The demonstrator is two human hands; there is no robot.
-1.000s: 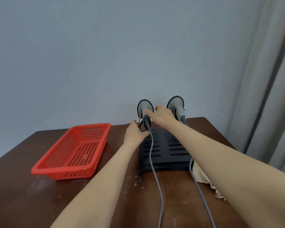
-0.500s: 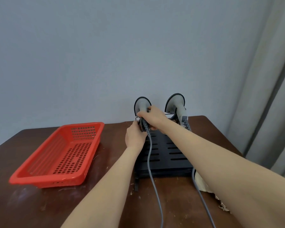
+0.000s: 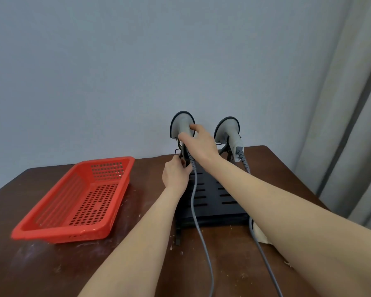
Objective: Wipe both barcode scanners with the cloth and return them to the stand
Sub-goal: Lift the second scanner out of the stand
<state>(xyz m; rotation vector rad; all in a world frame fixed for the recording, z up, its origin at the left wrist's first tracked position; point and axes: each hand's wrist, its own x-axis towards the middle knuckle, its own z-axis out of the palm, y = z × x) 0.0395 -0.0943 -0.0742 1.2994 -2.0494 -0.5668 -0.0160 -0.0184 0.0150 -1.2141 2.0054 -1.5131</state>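
Two bare forearms, no sleeves visible

no legible txt, labels, nos. — none

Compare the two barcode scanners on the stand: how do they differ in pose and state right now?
The left scanner is gripped at its neck by the right hand; the right scanner is untouched. The left scanner's head sits higher in the picture than the right scanner's. The left hand holds the stand below the left scanner. Both are grey with grey cables.
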